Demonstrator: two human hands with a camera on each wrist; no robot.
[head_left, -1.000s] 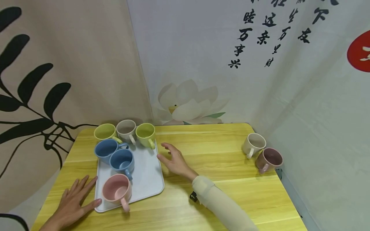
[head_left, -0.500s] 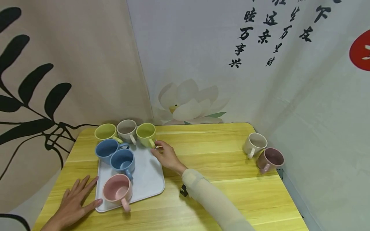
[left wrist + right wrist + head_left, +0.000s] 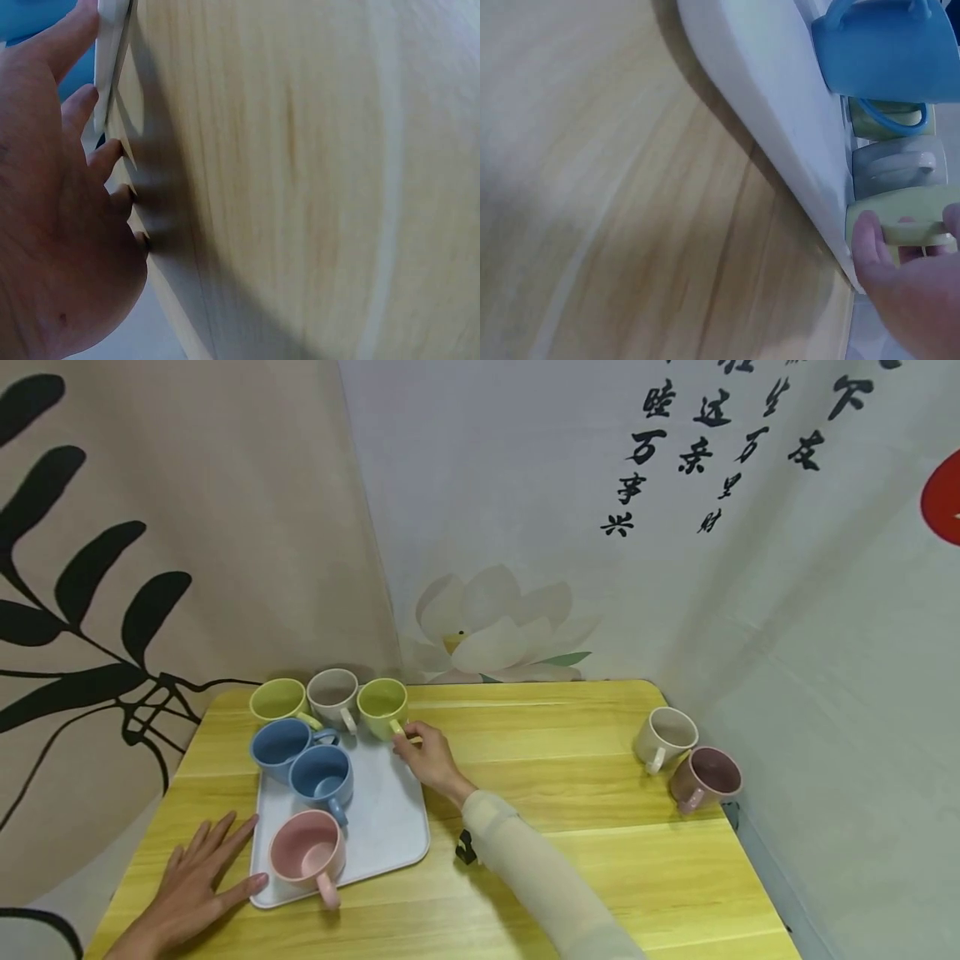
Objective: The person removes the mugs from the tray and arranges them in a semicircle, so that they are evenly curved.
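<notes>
My right hand (image 3: pixel 435 764) pinches the handle of a yellow-green mug (image 3: pixel 383 706), which stands upright at the back right corner of the white tray (image 3: pixel 390 810). In the right wrist view the handle (image 3: pixel 911 233) lies between thumb and fingers. My left hand (image 3: pixel 191 877) lies with fingers spread at the tray's left edge, index finger and thumb touching the rim. Also on the tray are a grey-white mug (image 3: pixel 333 695), a second yellow-green mug (image 3: pixel 277 697), two blue mugs (image 3: pixel 321 777) and a pink mug (image 3: pixel 306 852) at the front.
A cream mug (image 3: pixel 664 735) and a mauve mug (image 3: pixel 703 777) stand close together near the right edge of the wooden table (image 3: pixel 555 793). A printed cloth backdrop (image 3: pixel 487 510) hangs right behind the table.
My right hand has moved left from beside the tray to the right yellow-green mug and taken its handle. My left hand and the mugs have stayed in place.
</notes>
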